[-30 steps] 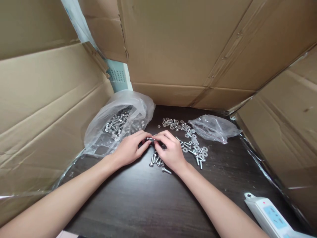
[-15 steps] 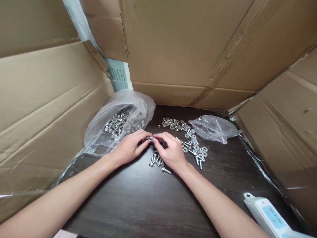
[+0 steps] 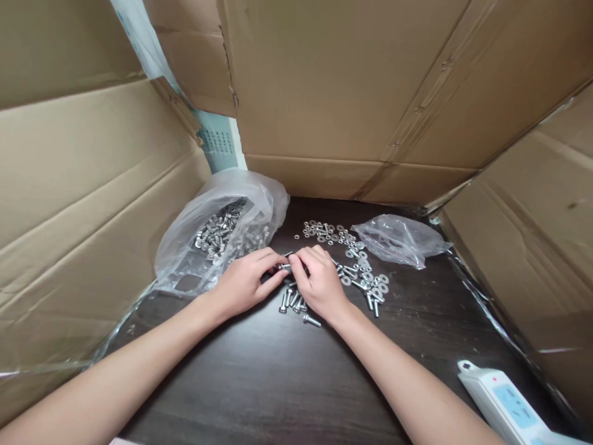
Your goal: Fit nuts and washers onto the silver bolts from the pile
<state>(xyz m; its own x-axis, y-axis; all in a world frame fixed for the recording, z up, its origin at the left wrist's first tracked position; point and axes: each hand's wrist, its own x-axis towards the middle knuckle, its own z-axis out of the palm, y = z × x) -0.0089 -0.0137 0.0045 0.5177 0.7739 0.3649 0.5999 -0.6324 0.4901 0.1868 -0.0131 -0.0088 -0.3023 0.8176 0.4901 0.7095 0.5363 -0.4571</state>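
Thumb and fingers of my left hand point(image 3: 252, 278) pinch a small silver bolt point(image 3: 284, 266) lying level over the table. My right hand point(image 3: 317, 278) is closed at the bolt's other end, its thumb against the tip; its curled fingers hide whatever else they may hold. Below the hands, several bolts point(image 3: 293, 301) lie in a cluster, and a single bolt point(image 3: 312, 319) rests nearer to me. Right of my right hand spread loose bolts and flat washers point(image 3: 368, 278). Farther back is a scatter of nuts and washers point(image 3: 324, 232).
A clear plastic bag point(image 3: 185, 228) full of bolts lies open at the left. A crumpled clear bag point(image 3: 401, 238) lies at the back right. A white power strip point(image 3: 504, 402) sits at the front right. Cardboard walls point(image 3: 324, 93) surround the dark table point(image 3: 259, 383) at the back and sides.
The bolt and my fingertips have dropped slightly toward me. My right thumb and fingers have shifted on the bolt's end, and more of its shank shows. The loose parts lie as before.
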